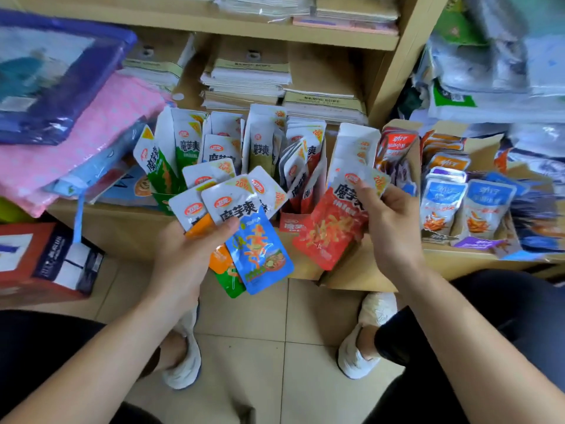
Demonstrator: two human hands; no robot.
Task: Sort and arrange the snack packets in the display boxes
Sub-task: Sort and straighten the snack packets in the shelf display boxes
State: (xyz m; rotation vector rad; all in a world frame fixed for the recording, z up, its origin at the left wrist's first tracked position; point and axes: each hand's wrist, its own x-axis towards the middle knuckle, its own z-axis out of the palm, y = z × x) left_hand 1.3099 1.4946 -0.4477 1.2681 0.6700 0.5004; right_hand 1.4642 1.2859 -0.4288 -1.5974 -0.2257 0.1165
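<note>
My left hand (186, 258) grips a fan of several snack packets, with a blue packet (260, 249) on top and orange and green ones under it. My right hand (388, 221) pinches a red packet (330, 231) by its upper right edge, just in front of the boxes. Behind both hands, tall white display boxes stand on the low shelf: a green-packet box (180, 148), a dark-packet box (263, 142), a red-packet box (302, 185) and a white box (354, 145).
Cardboard trays (477, 148) with blue, purple and orange packets sit at the right. Pink and blue wrapped goods (76, 139) lie at the left, a red carton (39, 261) below them. Stacked notebooks (250, 81) fill the shelf behind. My feet stand on tiled floor.
</note>
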